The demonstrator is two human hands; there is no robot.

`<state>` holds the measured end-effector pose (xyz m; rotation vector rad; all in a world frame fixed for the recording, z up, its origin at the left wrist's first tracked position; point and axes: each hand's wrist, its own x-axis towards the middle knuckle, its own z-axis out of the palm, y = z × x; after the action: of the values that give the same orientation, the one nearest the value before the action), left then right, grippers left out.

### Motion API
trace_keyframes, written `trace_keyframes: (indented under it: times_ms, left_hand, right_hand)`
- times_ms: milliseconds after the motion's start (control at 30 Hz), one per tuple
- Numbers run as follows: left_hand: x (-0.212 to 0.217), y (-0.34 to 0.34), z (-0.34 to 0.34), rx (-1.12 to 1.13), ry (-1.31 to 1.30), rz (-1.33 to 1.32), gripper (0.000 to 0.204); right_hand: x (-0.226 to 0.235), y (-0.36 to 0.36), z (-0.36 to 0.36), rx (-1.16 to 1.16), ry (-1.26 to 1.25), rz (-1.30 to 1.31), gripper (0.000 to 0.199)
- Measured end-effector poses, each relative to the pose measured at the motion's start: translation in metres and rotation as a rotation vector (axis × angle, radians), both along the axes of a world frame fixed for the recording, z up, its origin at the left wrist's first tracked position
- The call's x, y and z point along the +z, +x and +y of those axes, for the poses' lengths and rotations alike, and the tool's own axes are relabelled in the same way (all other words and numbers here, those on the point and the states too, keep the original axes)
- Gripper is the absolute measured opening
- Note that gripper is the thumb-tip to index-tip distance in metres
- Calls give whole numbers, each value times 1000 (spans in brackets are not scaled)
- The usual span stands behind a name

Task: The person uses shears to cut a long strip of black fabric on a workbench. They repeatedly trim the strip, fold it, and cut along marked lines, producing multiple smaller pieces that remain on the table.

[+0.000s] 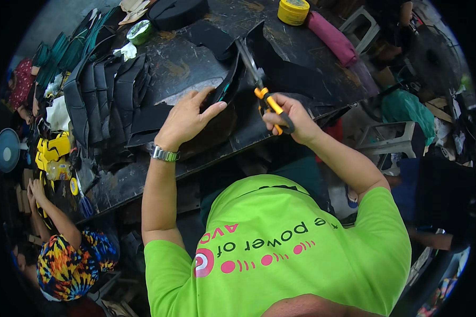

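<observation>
My right hand (pixel 293 119) is closed around the yellow-and-black handles of a pair of scissors (pixel 263 95). Their long metal blades point away from me, beside the upright edge of a black strip of material (pixel 228 79) with some green on its inner side. My left hand (pixel 185 121), with a metal watch at the wrist, has the near end of that strip between thumb and fingers. Part of its grip is hidden. A wider black sheet (pixel 291 74) lies right of the blades. Left of my left hand, several black panels (pixel 103 100) stand stacked in a row.
On the dark worn table (pixel 180 68) are a black roll (pixel 177 13), a green bowl (pixel 139 33), a yellow tub (pixel 293 11) and a pink roll (pixel 331 38). A co-worker in a multicoloured shirt (pixel 71 264) is at the left. A plastic stool (pixel 388 140) stands at the right.
</observation>
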<state>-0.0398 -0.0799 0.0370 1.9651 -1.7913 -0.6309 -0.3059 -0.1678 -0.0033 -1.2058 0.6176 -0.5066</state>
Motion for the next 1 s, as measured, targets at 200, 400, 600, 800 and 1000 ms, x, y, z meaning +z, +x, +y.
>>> trace_keyframes:
  times_ms: [200, 400, 600, 800, 1000]
  left_hand:
    - [-16, -8, -5, -38, -209, -50, 54]
    - [2, 0, -11, 118, -357, -279, 27]
    - [69, 24, 7, 310, -852, -220, 20]
    - [98, 45, 29, 225, -476, 263, 34]
    - [90, 64, 55, 316, -354, 689, 24]
  right_hand:
    - [-3, -5, -9, -96, 80, 47, 26]
    - [11, -7, -37, -319, 178, -71, 29]
    - [20, -13, -27, -219, 62, -67, 27]
    - [16, -13, -1, 44, 137, -110, 32]
    - [20, -23, 12, 477, 141, -123, 58]
